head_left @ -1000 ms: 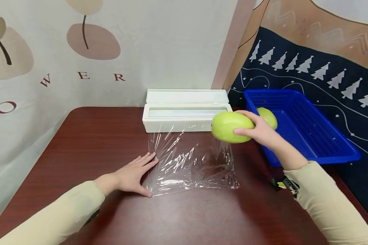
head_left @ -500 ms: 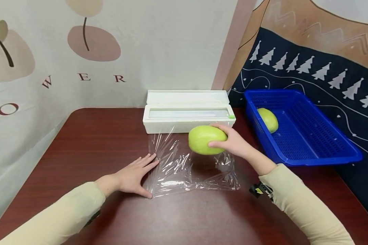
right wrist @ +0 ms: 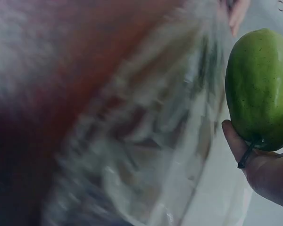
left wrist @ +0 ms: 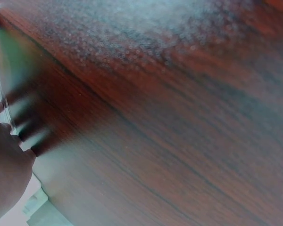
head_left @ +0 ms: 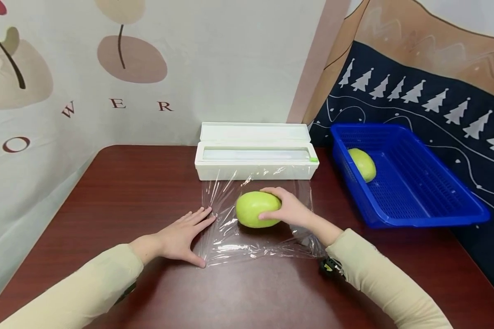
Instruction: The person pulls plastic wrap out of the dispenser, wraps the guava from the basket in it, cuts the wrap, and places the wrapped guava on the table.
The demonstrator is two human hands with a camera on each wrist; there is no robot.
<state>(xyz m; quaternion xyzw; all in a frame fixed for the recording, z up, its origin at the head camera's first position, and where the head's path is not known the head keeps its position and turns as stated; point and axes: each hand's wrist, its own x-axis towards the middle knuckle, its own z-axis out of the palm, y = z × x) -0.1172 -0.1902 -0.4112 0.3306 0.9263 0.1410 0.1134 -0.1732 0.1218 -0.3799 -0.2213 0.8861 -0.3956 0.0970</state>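
My right hand [head_left: 290, 211] grips a smooth green melon [head_left: 251, 210] by one end, thumb on the near side and fingers over the far side. The melon is low over the middle of a sheet of cling film [head_left: 230, 249], its shadow just below. In the right wrist view, a short stem shows on the melon [right wrist: 259, 89] beside the thumb. My left hand [head_left: 180, 237] lies with spread fingers on the film's left edge, against the table. The film runs out from a white cling film dispenser [head_left: 255, 172] with its lid raised.
A blue plastic basket [head_left: 428, 221] stands at the right, with a second green melon [head_left: 363, 165] against its left wall. Behind the dispenser rises a printed cloth wall [head_left: 238, 68]. The brown table [head_left: 140, 183] extends around the film.
My right hand has carried the melon left and down, from beside the basket to the middle of the film. My left hand has stayed on the film's left edge.
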